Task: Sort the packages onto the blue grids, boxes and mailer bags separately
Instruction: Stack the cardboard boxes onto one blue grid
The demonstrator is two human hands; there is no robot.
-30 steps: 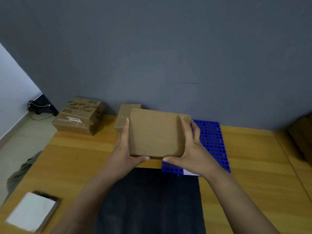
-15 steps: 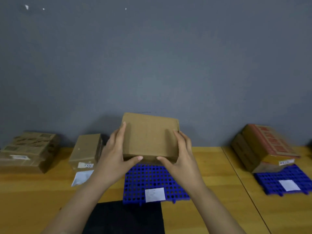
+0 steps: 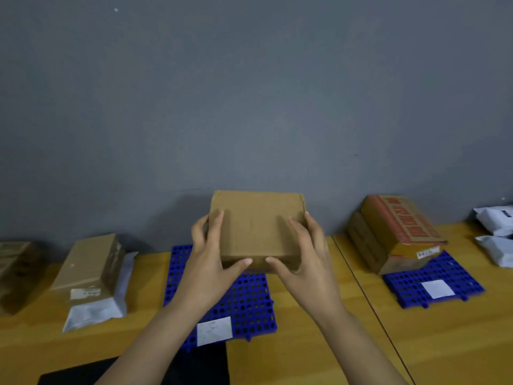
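Observation:
I hold a plain brown cardboard box (image 3: 256, 229) in both hands over the far part of the middle blue grid (image 3: 247, 301). My left hand (image 3: 211, 262) grips its left side and my right hand (image 3: 305, 259) grips its right side, thumbs under the near edge. A white label (image 3: 214, 330) lies on the grid's near edge. To the right, a second blue grid (image 3: 410, 287) carries two stacked boxes (image 3: 394, 232). On the left, another brown box (image 3: 88, 268) rests on a white mailer bag (image 3: 94, 315).
White mailer bags (image 3: 497, 234) lie at the far right of the wooden table (image 3: 319, 357). More cardboard boxes (image 3: 16, 270) sit at the far left. A black mat (image 3: 180, 368) covers the near table edge. A grey wall stands close behind everything.
The view has swung right and the box, still gripped by both hands, now hangs over the middle blue grid; the right grid, its boxes and the mailer bags came into sight.

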